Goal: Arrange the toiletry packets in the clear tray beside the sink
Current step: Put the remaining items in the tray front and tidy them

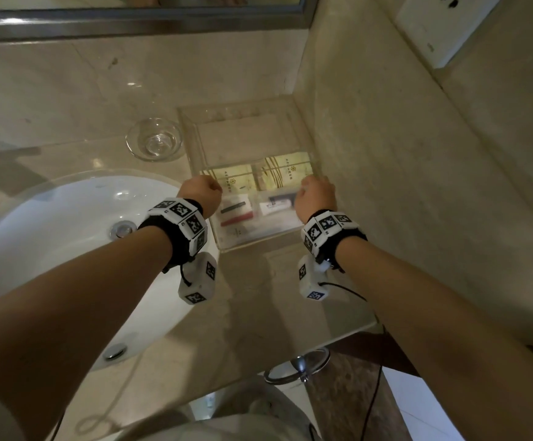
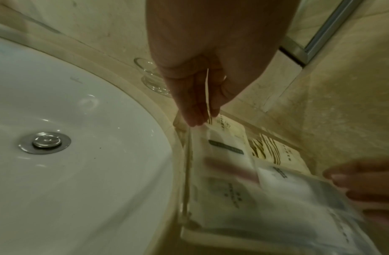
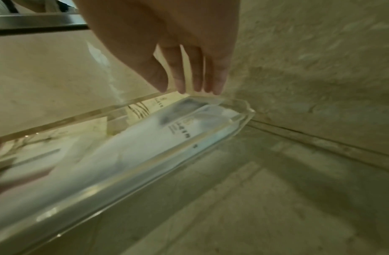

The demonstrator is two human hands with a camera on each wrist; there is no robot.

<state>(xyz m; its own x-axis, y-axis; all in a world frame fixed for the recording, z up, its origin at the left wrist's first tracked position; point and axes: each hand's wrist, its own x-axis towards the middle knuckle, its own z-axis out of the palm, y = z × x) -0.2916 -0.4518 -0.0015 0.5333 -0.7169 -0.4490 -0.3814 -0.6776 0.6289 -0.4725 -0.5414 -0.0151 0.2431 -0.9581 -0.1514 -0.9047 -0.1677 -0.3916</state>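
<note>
Beige marble vanity; clear acrylic tray beside white sink. Left hand pinches thin cream packet; right hand, fingers straight, touches tray rim. Packets likely light, slippery: hold edges.

From the head view, the fingers of the left hand and right hand are hidden behind their own knuckles, so neither grip can be read there. The left hand covers a corner of the tray; the print on the packets is too small to read. In the left wrist view the near packets smear into blur, and the right hand's fingertips are cut off by the picture's edge. In the right wrist view the tray's near end runs out of frame, and its packets are blurred. The sink is partly hidden by the left forearm.
</note>
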